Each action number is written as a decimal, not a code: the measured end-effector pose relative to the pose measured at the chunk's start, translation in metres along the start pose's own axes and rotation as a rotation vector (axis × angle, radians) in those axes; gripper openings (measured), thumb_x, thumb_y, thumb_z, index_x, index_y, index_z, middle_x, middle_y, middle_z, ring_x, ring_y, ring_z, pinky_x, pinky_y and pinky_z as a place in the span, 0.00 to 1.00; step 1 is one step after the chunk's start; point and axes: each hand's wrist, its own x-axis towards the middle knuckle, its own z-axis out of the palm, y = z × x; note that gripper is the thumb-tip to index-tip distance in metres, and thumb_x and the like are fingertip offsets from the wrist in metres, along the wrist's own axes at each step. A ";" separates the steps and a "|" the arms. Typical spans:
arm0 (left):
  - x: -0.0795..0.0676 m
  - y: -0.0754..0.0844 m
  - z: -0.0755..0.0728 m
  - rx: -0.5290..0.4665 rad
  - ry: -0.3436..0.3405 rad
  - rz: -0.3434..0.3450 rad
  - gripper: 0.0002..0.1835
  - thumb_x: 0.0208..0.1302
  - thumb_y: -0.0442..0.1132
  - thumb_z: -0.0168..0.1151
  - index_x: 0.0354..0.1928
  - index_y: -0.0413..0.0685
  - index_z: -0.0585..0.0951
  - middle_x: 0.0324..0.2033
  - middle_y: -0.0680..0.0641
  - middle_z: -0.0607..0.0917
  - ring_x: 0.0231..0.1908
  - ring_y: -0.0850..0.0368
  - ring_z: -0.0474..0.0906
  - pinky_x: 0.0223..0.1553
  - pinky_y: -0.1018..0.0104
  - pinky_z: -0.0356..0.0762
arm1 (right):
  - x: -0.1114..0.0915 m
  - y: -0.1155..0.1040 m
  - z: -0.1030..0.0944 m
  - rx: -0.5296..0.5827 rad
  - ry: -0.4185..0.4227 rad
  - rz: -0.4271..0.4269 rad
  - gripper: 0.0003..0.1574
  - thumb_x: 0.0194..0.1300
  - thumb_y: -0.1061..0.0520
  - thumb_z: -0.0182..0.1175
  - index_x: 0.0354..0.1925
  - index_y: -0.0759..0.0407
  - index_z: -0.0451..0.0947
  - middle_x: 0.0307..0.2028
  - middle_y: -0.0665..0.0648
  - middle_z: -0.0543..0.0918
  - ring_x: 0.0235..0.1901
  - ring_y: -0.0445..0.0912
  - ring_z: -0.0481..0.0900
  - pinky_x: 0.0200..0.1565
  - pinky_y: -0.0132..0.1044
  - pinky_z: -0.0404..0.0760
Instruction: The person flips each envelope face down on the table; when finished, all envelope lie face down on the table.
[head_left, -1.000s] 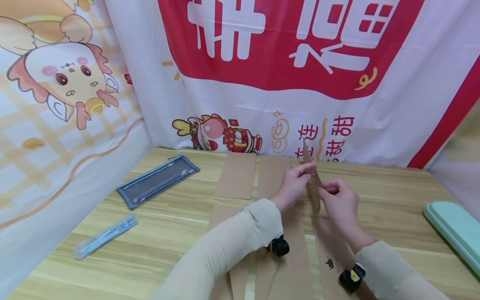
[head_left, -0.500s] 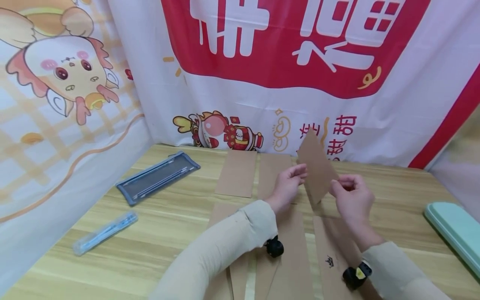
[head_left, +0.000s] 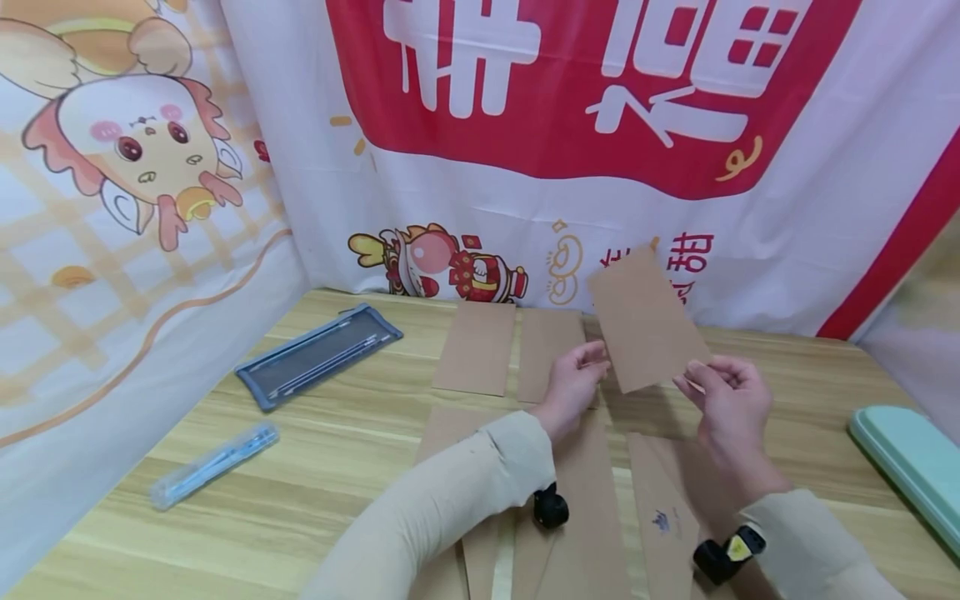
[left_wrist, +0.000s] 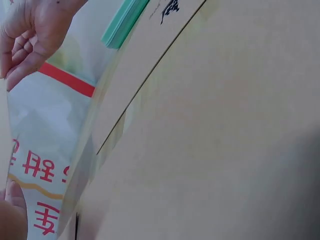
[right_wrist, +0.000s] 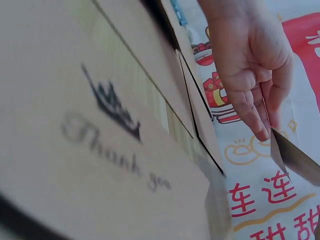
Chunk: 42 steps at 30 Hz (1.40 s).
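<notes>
A rectangular piece of brown cardboard (head_left: 648,325) is held up above the table, tilted. My right hand (head_left: 738,408) pinches it at its lower right corner between thumb and fingers. At the left edge, my left hand (head_left: 573,387) has its fingers and thumb about the piece; the right wrist view shows the thin edge between the left thumb and fingers (right_wrist: 250,107). Beneath my forearms lie several longer flat cardboard pieces. One printed piece (head_left: 663,517) under the right wrist bears a small black crown mark, with "Thank you" legible in the right wrist view.
Two shorter cardboard pieces, one left (head_left: 474,346) and one right (head_left: 546,354), lie near the back cloth (head_left: 300,167). On the left are a blue-edged mesh pencil pouch (head_left: 322,358) and a clear case (head_left: 213,467) with blue contents. A mint-green case (head_left: 907,471) lies far right.
The raised cardboard has turned from nearly edge-on to showing its broad face. My right hand has moved rightward with its corner; my left hand has shifted slightly left.
</notes>
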 end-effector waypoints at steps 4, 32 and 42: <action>-0.002 -0.003 0.002 -0.030 -0.017 0.005 0.21 0.56 0.22 0.52 0.54 0.32 0.74 0.47 0.37 0.81 0.47 0.49 0.78 0.48 0.65 0.78 | -0.003 -0.003 0.002 0.079 0.042 0.091 0.15 0.51 0.79 0.58 0.30 0.65 0.67 0.21 0.57 0.78 0.21 0.44 0.81 0.27 0.35 0.84; 0.004 0.005 0.003 0.137 -0.062 -0.058 0.25 0.51 0.17 0.55 0.54 0.35 0.76 0.44 0.41 0.83 0.44 0.55 0.79 0.46 0.70 0.78 | 0.046 -0.019 -0.052 -0.471 -0.659 0.312 0.40 0.63 0.70 0.52 0.68 0.51 0.52 0.28 0.53 0.82 0.30 0.44 0.82 0.37 0.32 0.83; 0.007 -0.013 0.006 0.198 -0.154 -0.164 0.25 0.52 0.21 0.59 0.56 0.33 0.74 0.44 0.41 0.83 0.44 0.57 0.79 0.45 0.72 0.77 | 0.063 -0.024 -0.070 -0.737 -0.803 0.421 0.51 0.63 0.69 0.52 0.69 0.69 0.27 0.32 0.55 0.81 0.33 0.45 0.82 0.40 0.34 0.83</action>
